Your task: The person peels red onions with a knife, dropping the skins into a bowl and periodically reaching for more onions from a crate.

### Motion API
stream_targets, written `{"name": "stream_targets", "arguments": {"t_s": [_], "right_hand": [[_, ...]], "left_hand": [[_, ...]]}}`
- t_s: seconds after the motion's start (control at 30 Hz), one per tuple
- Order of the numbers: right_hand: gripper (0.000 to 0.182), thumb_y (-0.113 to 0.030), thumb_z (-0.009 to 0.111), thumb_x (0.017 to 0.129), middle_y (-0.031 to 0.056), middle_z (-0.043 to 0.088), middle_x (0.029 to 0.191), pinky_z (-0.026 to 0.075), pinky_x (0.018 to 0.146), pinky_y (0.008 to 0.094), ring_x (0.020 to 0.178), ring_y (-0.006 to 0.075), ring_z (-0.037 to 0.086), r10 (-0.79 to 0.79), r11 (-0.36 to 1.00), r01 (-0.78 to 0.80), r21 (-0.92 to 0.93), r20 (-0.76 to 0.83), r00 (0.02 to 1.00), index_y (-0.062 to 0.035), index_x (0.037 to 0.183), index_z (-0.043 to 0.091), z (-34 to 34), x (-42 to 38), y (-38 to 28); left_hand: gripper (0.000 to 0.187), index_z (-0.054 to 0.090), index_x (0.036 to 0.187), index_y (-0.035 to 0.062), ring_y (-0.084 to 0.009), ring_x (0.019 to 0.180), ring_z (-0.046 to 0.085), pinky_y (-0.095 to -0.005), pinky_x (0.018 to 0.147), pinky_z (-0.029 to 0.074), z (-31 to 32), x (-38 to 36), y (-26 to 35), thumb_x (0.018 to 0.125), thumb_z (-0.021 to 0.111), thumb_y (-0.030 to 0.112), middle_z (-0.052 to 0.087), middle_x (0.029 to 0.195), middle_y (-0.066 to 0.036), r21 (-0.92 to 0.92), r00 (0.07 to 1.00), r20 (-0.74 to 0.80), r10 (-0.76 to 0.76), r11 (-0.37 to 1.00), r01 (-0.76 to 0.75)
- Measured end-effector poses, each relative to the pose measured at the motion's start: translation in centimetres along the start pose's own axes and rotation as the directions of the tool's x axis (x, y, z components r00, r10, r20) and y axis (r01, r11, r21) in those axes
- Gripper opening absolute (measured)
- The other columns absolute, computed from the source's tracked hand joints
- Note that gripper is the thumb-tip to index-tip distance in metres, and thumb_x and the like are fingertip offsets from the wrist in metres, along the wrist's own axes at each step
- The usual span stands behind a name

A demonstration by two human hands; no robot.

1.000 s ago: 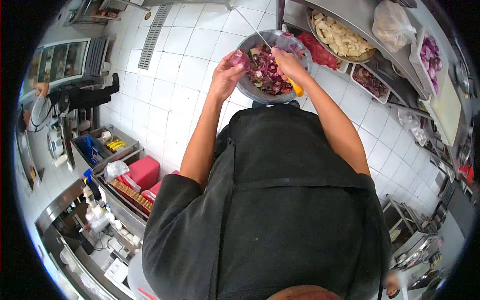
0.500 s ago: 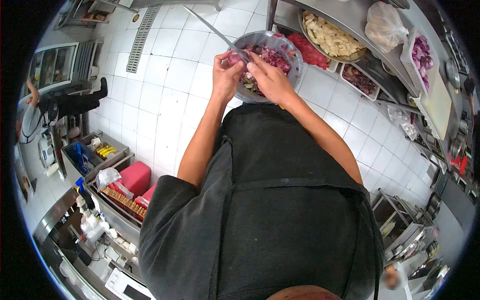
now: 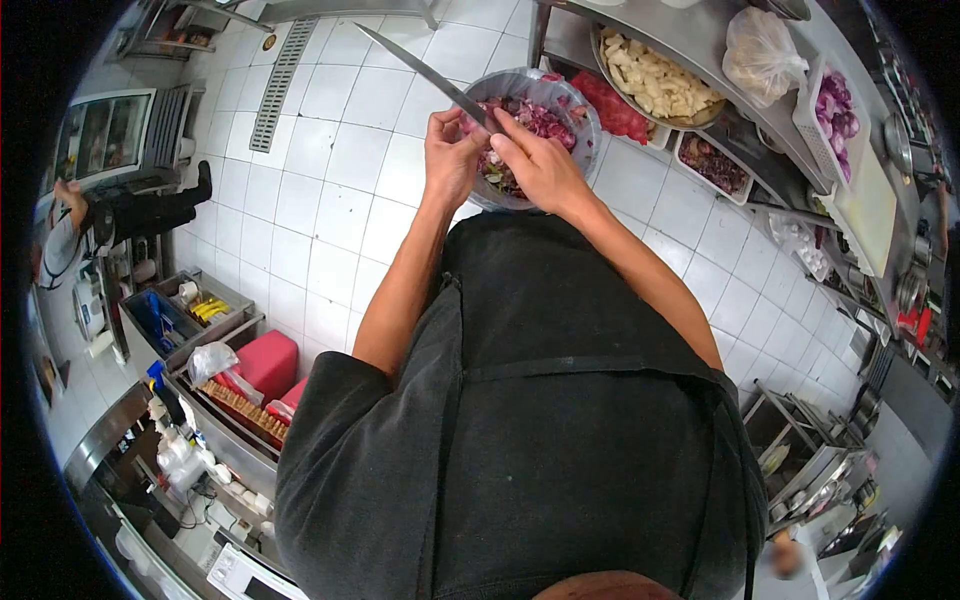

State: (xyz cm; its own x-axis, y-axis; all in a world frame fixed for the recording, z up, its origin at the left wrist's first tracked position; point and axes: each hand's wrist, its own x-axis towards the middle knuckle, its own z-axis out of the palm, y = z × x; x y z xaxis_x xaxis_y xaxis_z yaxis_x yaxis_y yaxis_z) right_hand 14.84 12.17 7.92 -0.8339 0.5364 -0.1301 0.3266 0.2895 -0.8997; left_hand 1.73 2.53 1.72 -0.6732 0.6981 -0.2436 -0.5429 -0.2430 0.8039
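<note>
In the head view, my left hand point(image 3: 452, 160) is closed around a red onion, mostly hidden by the fingers. My right hand point(image 3: 543, 168) grips a long knife point(image 3: 425, 72), its blade pointing up and left past the left hand. The blade's base lies close to the onion; whether it touches cannot be told. Both hands are over the near left side of a round bin point(image 3: 592, 128) lined with clear plastic. Inside it lie purple onion skins point(image 3: 545, 122) and some greenish scraps.
To the right, a metal pan of pale peeled pieces point(image 3: 655, 82), a red mesh bag point(image 3: 612, 108) and a basket of dark onions point(image 3: 712, 165) sit by a steel table. On it are a basket of purple onions point(image 3: 838, 120) and a cutting board point(image 3: 868, 218). Another person point(image 3: 130, 215) stands far left.
The knife has turned so that its broad side shows more, and its tip has shifted left and slightly down. My right hand has shifted slightly; the left stays almost in place.
</note>
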Motion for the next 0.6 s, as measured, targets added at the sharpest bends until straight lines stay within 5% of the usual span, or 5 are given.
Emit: {"name": "stream_targets", "arguments": {"t_s": [0.07, 0.27, 0.37, 0.6], "right_hand": [[0.06, -0.044, 0.044, 0.097, 0.0276, 0.062, 0.118, 0.043, 0.096, 0.0376, 0.114, 0.0386, 0.06, 0.033, 0.999, -0.033, 0.012, 0.026, 0.999, -0.0034, 0.14, 0.046, -0.1, -0.1, -0.4], [0.056, -0.044, 0.044, 0.097, 0.025, 0.064, 0.113, 0.046, 0.093, 0.0393, 0.108, 0.0384, 0.063, 0.075, 0.996, -0.075, -0.042, 0.015, 0.997, -0.0047, 0.137, 0.051, 0.3, 0.1, -0.8], [0.053, -0.044, 0.041, 0.097, 0.0261, 0.065, 0.106, 0.047, 0.089, 0.0475, 0.102, 0.045, 0.061, 0.024, 0.999, -0.025, -0.047, -0.022, 0.999, -0.0089, 0.135, 0.052, 1.0, 0.4, 0.1], [0.049, -0.043, 0.043, 0.098, 0.0236, 0.065, 0.113, 0.046, 0.093, 0.0412, 0.11, 0.0385, 0.061, 0.023, 0.994, -0.025, 0.108, 0.014, 1.0, -0.0069, 0.126, 0.06, 1.7, 0.9, 1.2]], "left_hand": [[0.036, 0.044, 0.114, 0.0045, -0.0189, 0.094, 0.06, -0.0326, 0.083, 0.053, 0.3, -0.1, 0.1, 0.086, 0.063, -0.009, 0.057, 0.106, -0.01, -0.018, 1.0, -0.013, 0.007, 1.0, -0.007], [0.038, 0.042, 0.116, 0.0022, -0.0196, 0.09, 0.06, -0.032, 0.078, 0.053, 0.4, -0.5, 0.5, 0.085, 0.06, -0.011, 0.057, 0.105, -0.012, -0.005, 0.999, -0.05, -0.001, 1.0, 0.001], [0.041, 0.041, 0.118, 0.0003, -0.0201, 0.092, 0.06, -0.0323, 0.078, 0.053, -0.3, -0.3, 0.1, 0.084, 0.06, -0.011, 0.057, 0.105, -0.013, 0.023, 0.998, -0.064, -0.011, 1.0, 0.012], [0.042, 0.041, 0.12, -0.0006, -0.023, 0.096, 0.061, -0.0362, 0.085, 0.053, -1.7, -0.9, 0.3, 0.083, 0.061, -0.008, 0.058, 0.109, -0.016, -0.014, 0.994, -0.083, -0.076, 0.997, 0.076]]}}
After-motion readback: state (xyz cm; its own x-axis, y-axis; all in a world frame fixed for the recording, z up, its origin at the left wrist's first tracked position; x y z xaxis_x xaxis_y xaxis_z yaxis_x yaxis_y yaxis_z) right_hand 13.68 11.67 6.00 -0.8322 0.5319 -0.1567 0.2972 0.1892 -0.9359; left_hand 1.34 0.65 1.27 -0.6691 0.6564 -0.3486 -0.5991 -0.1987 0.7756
